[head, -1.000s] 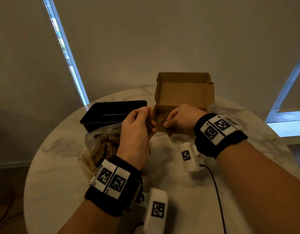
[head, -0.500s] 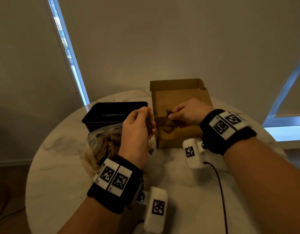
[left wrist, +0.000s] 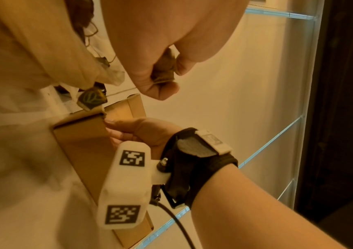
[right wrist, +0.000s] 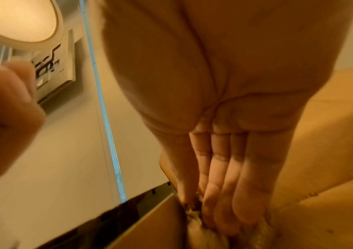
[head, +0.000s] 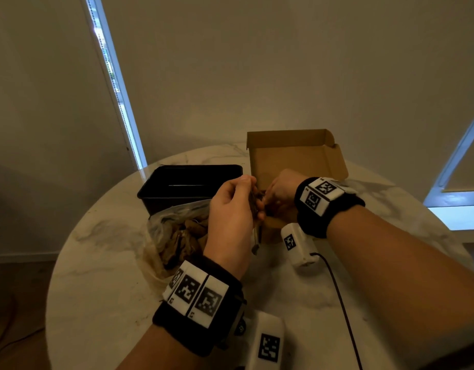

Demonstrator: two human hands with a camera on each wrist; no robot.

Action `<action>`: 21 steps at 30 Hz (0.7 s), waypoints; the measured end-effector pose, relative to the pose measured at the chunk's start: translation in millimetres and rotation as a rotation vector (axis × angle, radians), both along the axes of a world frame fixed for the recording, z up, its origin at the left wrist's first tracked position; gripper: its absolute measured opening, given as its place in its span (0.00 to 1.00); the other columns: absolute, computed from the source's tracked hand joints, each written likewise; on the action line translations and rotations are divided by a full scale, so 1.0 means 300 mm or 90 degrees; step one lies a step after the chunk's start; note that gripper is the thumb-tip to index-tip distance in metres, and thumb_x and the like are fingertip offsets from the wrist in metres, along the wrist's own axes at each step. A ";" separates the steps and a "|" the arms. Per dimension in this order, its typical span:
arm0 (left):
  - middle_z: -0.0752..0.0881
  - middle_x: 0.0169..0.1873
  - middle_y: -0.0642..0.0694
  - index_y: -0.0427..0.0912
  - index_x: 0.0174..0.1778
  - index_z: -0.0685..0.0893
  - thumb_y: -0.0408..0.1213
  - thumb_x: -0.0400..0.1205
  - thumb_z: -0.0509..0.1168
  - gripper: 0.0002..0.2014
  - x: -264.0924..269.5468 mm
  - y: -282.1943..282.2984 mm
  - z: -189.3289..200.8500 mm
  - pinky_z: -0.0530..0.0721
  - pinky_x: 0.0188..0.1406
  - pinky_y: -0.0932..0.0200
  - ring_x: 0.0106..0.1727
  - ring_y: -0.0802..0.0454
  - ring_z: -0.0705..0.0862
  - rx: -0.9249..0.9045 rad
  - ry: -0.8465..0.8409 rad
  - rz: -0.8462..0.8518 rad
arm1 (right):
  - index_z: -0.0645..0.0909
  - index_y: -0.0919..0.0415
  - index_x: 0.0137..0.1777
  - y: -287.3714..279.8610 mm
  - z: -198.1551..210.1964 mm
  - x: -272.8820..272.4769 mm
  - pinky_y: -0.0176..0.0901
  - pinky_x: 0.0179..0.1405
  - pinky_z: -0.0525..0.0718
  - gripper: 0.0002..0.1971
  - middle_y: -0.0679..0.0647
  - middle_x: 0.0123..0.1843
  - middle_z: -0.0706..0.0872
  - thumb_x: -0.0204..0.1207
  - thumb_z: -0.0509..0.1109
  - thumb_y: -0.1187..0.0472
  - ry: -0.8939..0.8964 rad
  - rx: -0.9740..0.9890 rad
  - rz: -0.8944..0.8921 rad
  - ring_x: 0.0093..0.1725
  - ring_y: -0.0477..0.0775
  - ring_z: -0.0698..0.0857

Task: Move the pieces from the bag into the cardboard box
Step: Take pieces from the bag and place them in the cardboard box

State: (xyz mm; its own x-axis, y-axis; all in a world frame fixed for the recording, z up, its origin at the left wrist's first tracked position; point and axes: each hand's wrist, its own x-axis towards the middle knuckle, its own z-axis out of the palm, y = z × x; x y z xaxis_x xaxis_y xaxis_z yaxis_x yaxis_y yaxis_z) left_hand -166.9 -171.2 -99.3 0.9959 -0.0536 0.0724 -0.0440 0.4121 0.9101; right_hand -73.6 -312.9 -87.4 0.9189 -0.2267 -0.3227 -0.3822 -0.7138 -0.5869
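The left hand (head: 232, 209) curls its fingers round a clump of brown, leaf-shaped pieces (left wrist: 164, 67), a thin string dangling straight down. The right hand (head: 280, 189) reaches straight-fingered into the open corrugated cardboard box (head: 297, 156), touching a piece there. The crinkled clear plastic bag (head: 163, 231) of pieces lies on the round marble table (head: 102, 263), beside a glossy black rectangular tray (head: 177, 190).

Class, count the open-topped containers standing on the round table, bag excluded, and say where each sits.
2. A black bin stands at the far left behind the bag; the cardboard box stands right of it.
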 end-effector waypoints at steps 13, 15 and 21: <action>0.82 0.30 0.48 0.40 0.52 0.86 0.43 0.91 0.61 0.12 0.003 -0.004 -0.006 0.80 0.32 0.56 0.31 0.54 0.80 0.010 -0.012 0.010 | 0.91 0.56 0.54 -0.031 -0.038 0.024 0.55 0.61 0.89 0.14 0.57 0.55 0.91 0.72 0.83 0.53 0.054 -0.265 0.005 0.54 0.61 0.90; 0.82 0.31 0.48 0.40 0.53 0.86 0.43 0.91 0.61 0.13 0.003 -0.006 -0.008 0.80 0.31 0.57 0.32 0.54 0.80 0.012 -0.013 0.008 | 0.91 0.54 0.53 -0.068 -0.077 0.083 0.57 0.61 0.89 0.16 0.56 0.56 0.91 0.67 0.87 0.52 0.061 -0.292 -0.011 0.56 0.62 0.89; 0.83 0.34 0.48 0.40 0.54 0.86 0.45 0.91 0.61 0.13 0.001 -0.001 -0.004 0.81 0.32 0.58 0.34 0.54 0.81 0.016 -0.010 0.003 | 0.90 0.61 0.55 -0.049 0.018 -0.001 0.53 0.59 0.89 0.10 0.58 0.57 0.91 0.75 0.80 0.60 0.004 -0.321 -0.014 0.57 0.61 0.88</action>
State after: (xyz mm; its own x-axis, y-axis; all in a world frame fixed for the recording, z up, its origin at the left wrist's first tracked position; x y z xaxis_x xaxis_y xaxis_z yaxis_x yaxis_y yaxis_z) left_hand -166.6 -171.7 -100.5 0.9950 -0.0502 0.0860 -0.0599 0.3889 0.9193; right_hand -73.9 -327.6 -82.0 0.9105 -0.3755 -0.1731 -0.4030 -0.8996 -0.1682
